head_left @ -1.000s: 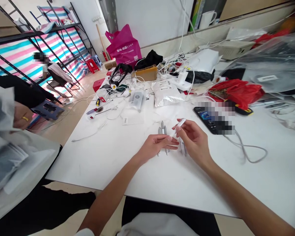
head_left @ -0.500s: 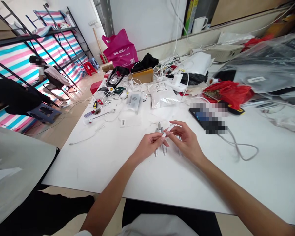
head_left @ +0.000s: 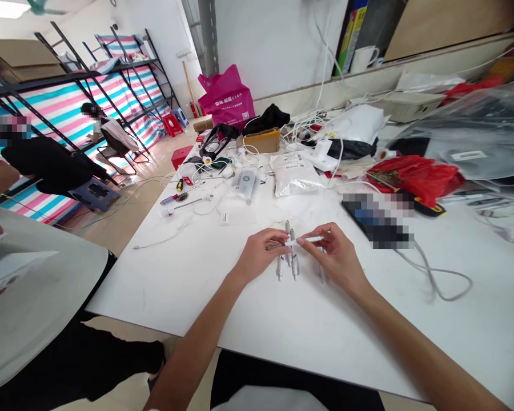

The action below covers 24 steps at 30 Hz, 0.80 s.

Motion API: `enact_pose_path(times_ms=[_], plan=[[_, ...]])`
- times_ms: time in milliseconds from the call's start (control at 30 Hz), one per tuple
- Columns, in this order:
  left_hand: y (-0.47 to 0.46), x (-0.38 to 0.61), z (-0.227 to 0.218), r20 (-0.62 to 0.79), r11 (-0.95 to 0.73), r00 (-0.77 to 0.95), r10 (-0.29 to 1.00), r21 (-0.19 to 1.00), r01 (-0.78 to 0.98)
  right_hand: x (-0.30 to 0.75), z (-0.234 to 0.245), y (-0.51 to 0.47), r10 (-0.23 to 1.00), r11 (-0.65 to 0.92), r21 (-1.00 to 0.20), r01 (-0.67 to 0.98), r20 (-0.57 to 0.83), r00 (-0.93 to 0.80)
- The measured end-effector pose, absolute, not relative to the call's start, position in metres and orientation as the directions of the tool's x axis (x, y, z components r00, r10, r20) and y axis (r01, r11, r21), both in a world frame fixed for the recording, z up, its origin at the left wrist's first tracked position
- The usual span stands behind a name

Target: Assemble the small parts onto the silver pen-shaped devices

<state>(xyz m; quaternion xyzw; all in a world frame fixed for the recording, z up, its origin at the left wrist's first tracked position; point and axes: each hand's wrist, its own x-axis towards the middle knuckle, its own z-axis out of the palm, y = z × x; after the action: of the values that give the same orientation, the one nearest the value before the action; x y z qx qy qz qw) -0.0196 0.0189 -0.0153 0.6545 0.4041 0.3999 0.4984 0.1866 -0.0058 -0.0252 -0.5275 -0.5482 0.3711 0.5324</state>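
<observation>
A slim white pen-like piece (head_left: 312, 239) was held nearly level above the white surface (head_left: 248, 319).
Below it, silver-grey pens (head_left: 294, 268) lay side by side, pointing toward the near edge, well in from the near left corner; another silver pen (head_left: 322, 275), partly hidden, lay apart to their right.

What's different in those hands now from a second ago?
The slim white piece in the right hand has swung from a clear slant to nearly level. The left hand, its fingers spread before, now has them bent in at the piece's other end; whether they hold it is hard to tell. The silver pens, the dark phone and the pink bag stay put.
</observation>
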Motion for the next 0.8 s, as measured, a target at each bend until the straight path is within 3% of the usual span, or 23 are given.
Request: enact_pose_path(times_ms=[333,700,800], plan=[[0.02,-0.026,-0.018,0.364,-0.501,0.41,0.837,0.81,0.304,0.189,-0.031,-0.005,0.974,0.227,-0.898,0.378,0.199,-0.112],[0.028,-0.03,-0.037,0.38,-0.508,0.339,0.861,0.691,0.514,0.192,-0.031,-0.006,0.943,0.332,-0.743,0.581,0.276,-0.187],[0.028,-0.029,-0.037,0.386,-0.519,0.353,0.853,0.704,0.485,0.192,-0.033,-0.007,0.948,0.319,-0.775,0.546,0.252,-0.195]])
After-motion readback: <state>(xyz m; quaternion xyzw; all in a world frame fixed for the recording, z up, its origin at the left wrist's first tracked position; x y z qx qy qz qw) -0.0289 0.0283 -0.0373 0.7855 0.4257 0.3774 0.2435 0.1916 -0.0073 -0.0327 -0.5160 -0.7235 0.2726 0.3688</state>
